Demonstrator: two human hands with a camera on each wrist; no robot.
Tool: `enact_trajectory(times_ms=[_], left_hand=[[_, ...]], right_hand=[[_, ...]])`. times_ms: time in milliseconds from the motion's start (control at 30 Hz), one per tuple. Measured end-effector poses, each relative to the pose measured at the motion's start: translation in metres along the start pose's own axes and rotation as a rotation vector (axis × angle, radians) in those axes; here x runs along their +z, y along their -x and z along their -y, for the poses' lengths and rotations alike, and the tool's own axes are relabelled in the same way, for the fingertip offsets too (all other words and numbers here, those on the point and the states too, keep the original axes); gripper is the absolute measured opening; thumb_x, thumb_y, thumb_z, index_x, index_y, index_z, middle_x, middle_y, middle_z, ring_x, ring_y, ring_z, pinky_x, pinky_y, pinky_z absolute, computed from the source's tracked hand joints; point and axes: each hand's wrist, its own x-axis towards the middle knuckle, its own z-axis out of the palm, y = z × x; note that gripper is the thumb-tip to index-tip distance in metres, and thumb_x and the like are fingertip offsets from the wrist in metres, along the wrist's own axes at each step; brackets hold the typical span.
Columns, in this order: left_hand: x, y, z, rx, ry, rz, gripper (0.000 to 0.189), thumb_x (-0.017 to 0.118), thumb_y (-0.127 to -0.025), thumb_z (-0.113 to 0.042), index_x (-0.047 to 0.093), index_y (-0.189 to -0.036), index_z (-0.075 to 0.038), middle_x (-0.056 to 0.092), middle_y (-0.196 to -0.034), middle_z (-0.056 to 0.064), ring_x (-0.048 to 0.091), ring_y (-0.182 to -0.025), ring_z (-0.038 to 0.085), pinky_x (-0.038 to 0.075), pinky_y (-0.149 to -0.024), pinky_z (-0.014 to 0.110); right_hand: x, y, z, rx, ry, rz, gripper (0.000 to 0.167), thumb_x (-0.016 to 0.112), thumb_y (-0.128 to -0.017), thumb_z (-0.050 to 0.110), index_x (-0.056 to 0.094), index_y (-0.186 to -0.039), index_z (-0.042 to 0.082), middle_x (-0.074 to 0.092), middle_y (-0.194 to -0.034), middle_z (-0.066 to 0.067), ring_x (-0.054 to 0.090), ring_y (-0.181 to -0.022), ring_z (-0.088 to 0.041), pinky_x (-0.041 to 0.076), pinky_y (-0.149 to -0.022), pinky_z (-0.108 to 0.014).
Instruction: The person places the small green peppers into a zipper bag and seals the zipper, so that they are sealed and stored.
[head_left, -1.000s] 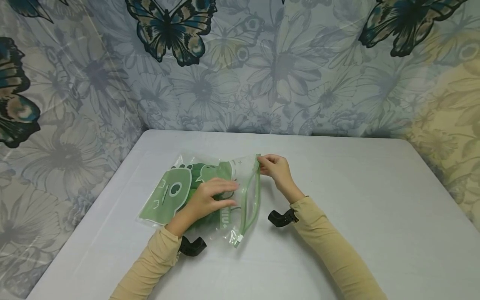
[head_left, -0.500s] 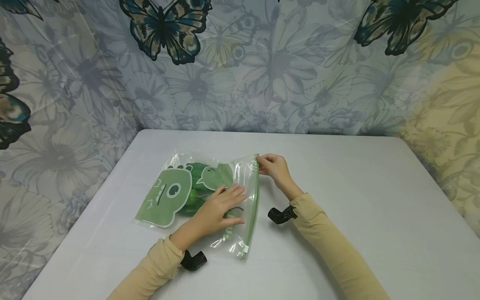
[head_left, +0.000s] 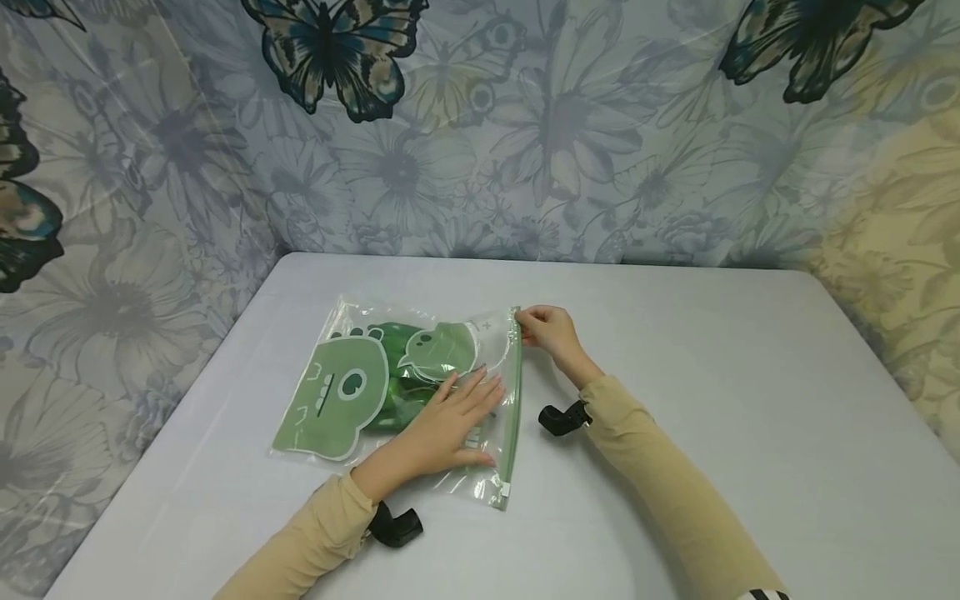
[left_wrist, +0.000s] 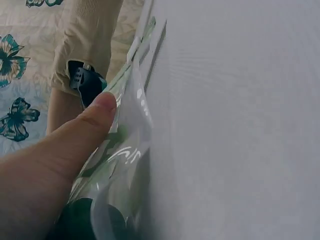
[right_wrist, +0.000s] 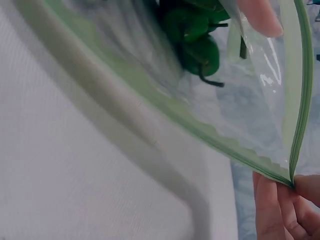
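A clear zipper bag (head_left: 330, 408) with a green cartoon print lies on the table. Inside it are several green peppers (right_wrist: 200, 55) with dark stems. My left hand (head_left: 450, 425) rests on the bag with its fingers spread, partly covering the print. In the left wrist view, the thumb (left_wrist: 95, 117) lies along the plastic. At the far end of the green zipper strip (head_left: 513, 392), my right hand (head_left: 551, 333) pinches the corner between thumb and fingers. The right wrist view has the two strips meeting there and standing apart elsewhere. A white slider (head_left: 505, 490) sits at the near end.
A white-covered table (head_left: 712, 417) extends around the bag. Its back edge meets a floral, butterfly-printed backdrop (head_left: 525, 150). Each wrist carries a black camera mount, such as the right mount (head_left: 564, 418).
My left hand has slid right across the bag and spread its fingers. In the head view, the gaping mouth has flattened and its strips have come together. My right hand keeps pinching the corner.
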Motion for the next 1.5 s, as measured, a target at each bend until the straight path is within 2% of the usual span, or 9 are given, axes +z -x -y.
enact_trajectory(times_ms=[300,433,567,700,800,900,1067,1200,1500], left_hand=[[0.006,-0.002,-0.001,0.015,-0.155,0.032,0.085,0.042,-0.076,-0.070,0.028,-0.142,-0.018,0.015,-0.147,0.009,-0.002,-0.133,0.028,-0.004,-0.103,0.045],[0.005,-0.003,-0.002,-0.011,-0.168,0.072,0.087,0.039,-0.075,-0.073,0.027,-0.142,-0.018,0.015,-0.147,0.007,-0.003,-0.133,0.027,-0.006,-0.103,0.045],[0.002,-0.001,-0.004,0.003,-0.194,0.095,0.087,0.039,-0.076,-0.072,0.025,-0.142,-0.018,0.016,-0.147,0.006,0.001,-0.133,0.026,-0.005,-0.102,0.048],[-0.005,0.005,-0.009,0.142,-0.191,0.023,0.076,0.048,-0.078,-0.065,0.040,-0.136,-0.015,0.027,-0.143,0.007,0.013,-0.132,0.024,0.008,-0.102,0.050],[-0.009,0.013,-0.016,0.293,-0.135,-0.064,0.061,0.057,-0.079,-0.055,0.057,-0.121,-0.010,0.043,-0.133,0.007,0.030,-0.127,0.023,0.023,-0.101,0.043],[-0.009,0.021,-0.025,0.383,-0.074,-0.088,0.043,0.062,-0.080,-0.045,0.065,-0.105,-0.009,0.055,-0.120,0.006,0.044,-0.117,0.021,0.032,-0.096,0.034],[-0.003,0.027,-0.036,0.398,-0.080,-0.073,0.021,0.063,-0.083,-0.027,0.069,-0.097,-0.013,0.062,-0.109,0.002,0.054,-0.106,0.015,0.037,-0.092,0.028],[0.003,0.026,-0.037,0.419,-0.139,-0.131,0.013,0.064,-0.081,-0.020,0.069,-0.091,-0.014,0.064,-0.104,0.000,0.058,-0.099,0.011,0.041,-0.085,0.021],[0.008,0.024,-0.040,0.427,-0.143,-0.247,0.004,0.067,-0.076,-0.018,0.065,-0.079,-0.015,0.066,-0.094,-0.003,0.061,-0.089,0.009,0.047,-0.071,0.017]], right_hand=[[-0.002,-0.007,-0.006,0.029,0.131,0.098,0.024,0.055,-0.089,0.010,0.059,-0.097,-0.012,0.060,-0.071,-0.009,0.059,-0.057,-0.012,0.052,-0.062,-0.030],[-0.001,-0.007,-0.007,0.065,0.133,0.172,0.022,0.055,-0.089,0.007,0.056,-0.097,-0.013,0.059,-0.068,-0.008,0.057,-0.055,-0.010,0.051,-0.057,-0.026],[0.001,-0.006,-0.007,0.082,0.114,0.170,0.019,0.056,-0.088,0.005,0.055,-0.093,-0.013,0.057,-0.064,-0.006,0.055,-0.052,-0.010,0.050,-0.054,-0.024],[0.002,-0.008,-0.007,0.080,0.163,0.158,0.016,0.056,-0.087,0.005,0.056,-0.090,-0.011,0.057,-0.063,-0.006,0.055,-0.050,-0.010,0.051,-0.053,-0.025],[0.002,-0.012,-0.008,0.102,0.185,0.164,0.016,0.056,-0.088,0.005,0.054,-0.091,-0.010,0.057,-0.063,-0.007,0.055,-0.049,-0.011,0.051,-0.053,-0.026],[0.000,-0.015,-0.009,0.130,0.170,0.175,0.015,0.056,-0.088,0.005,0.051,-0.093,-0.008,0.057,-0.061,-0.006,0.055,-0.046,-0.011,0.051,-0.051,-0.027],[-0.003,-0.019,-0.010,0.153,0.159,0.183,0.017,0.057,-0.087,0.004,0.049,-0.096,-0.007,0.056,-0.060,-0.005,0.054,-0.044,-0.011,0.050,-0.048,-0.026],[-0.003,-0.021,-0.012,0.151,0.191,0.181,0.018,0.058,-0.086,0.003,0.049,-0.096,-0.008,0.056,-0.059,-0.006,0.054,-0.043,-0.011,0.049,-0.046,-0.024],[0.002,-0.025,-0.021,0.004,0.439,0.111,0.011,0.065,-0.080,0.001,0.056,-0.079,-0.004,0.057,-0.059,-0.007,0.053,-0.046,-0.011,0.046,-0.047,-0.023]])
